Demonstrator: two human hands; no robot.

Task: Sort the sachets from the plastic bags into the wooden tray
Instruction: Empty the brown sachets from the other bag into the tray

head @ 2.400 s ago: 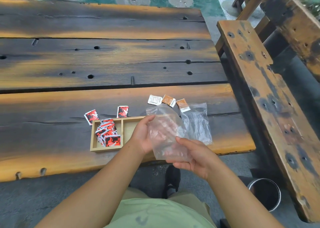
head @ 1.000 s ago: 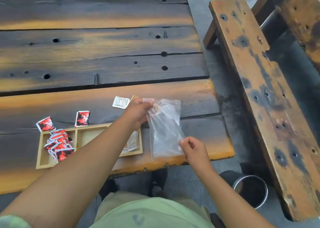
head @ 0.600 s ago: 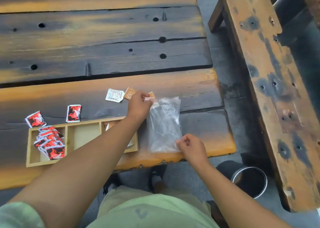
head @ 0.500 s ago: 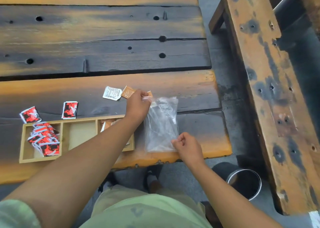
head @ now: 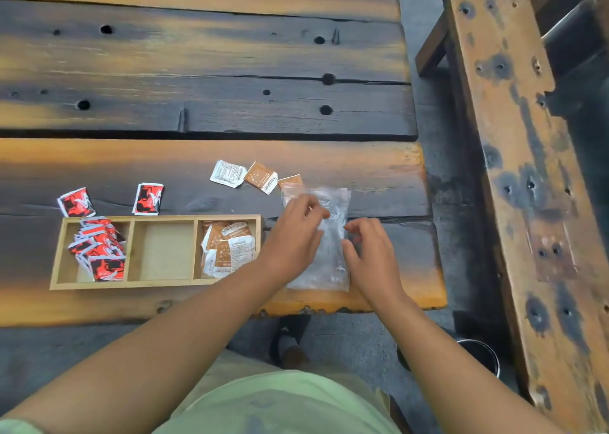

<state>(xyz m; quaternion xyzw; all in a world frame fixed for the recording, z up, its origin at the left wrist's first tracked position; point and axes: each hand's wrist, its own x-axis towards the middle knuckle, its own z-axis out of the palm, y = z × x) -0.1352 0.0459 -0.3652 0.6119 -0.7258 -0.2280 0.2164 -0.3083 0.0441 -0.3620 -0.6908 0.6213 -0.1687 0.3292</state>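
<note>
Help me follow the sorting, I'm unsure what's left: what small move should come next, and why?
Probably lift the left hand off the flat, seemingly empty plastic bag and pick the orange sachet at its far edge; similar ones lie in the right compartment of the wooden tray.

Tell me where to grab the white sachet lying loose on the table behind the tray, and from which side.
Probably best to pinch its left edge, coming down from above on the left. The white sachet lies flat on the table, so only a thin edge offers a grip, and the orange sachet crowds its right corner while its left side is free.
</note>
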